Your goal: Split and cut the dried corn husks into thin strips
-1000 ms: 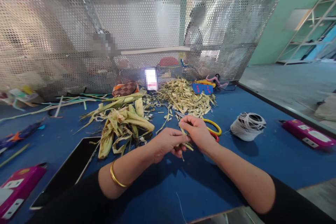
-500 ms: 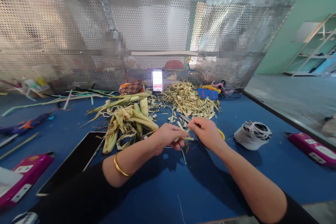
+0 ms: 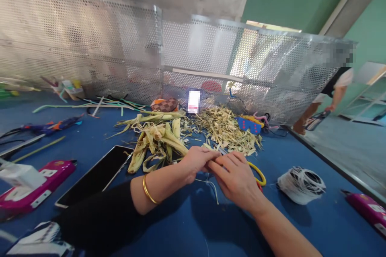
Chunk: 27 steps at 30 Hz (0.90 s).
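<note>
My left hand [image 3: 197,162] is closed in a pinch on a corn husk strip, mostly hidden by the fingers. The fingers of my right hand [image 3: 237,178] are pressed together against my left fingertips, over the same husk. From below the hands a white string [image 3: 216,192] trails onto the blue table. Scissors with a yellow handle [image 3: 261,174] lie behind my right hand, their blades pointing away. Beyond my left hand is a bundle of dried corn husks [image 3: 157,136]. A heap of cut husk pieces [image 3: 223,126] sits farther back.
A ball of white string [image 3: 301,184] stands at right, near a magenta power strip [image 3: 368,209]. To the left lie a dark tablet [image 3: 96,172], another power strip [image 3: 57,172] and a glue gun [image 3: 57,125]. A perforated metal screen [image 3: 199,48] borders the back; a person [image 3: 334,88] is beyond it.
My right hand has closed in over my left fingertips, covering the husk strip that showed before. The view has shifted and tilted, and a person has come into sight at right.
</note>
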{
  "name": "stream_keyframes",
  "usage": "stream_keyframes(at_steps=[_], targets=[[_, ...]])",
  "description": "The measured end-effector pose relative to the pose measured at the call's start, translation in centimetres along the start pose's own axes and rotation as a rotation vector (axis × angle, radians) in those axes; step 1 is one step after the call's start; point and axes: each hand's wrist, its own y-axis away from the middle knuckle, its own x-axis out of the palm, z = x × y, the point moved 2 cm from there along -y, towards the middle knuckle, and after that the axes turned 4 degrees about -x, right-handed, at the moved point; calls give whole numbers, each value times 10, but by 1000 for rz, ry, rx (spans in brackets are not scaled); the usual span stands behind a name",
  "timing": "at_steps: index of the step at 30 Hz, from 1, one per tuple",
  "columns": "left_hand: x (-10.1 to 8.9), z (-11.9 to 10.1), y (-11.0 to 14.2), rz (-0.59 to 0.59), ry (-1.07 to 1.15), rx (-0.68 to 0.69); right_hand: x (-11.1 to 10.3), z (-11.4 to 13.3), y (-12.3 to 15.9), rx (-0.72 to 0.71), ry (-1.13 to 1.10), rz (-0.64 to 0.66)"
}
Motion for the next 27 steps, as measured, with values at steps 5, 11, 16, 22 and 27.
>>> stream_keyframes(at_steps=[5, 11, 16, 22, 27], targets=[[1, 4, -2, -24, 75, -8, 10, 11, -3, -78, 208, 66], [1, -7, 5, 157, 62, 7, 7, 6, -1, -28, 205, -85], [2, -8, 6, 137, 65, 50, 7, 0, 2, 69, 95, -134], [8, -8, 11, 50, 152, 102, 3, 9, 7, -44, 73, -206], [5, -15, 10, 48, 119, 83, 3, 11, 6, -18, -10, -209]])
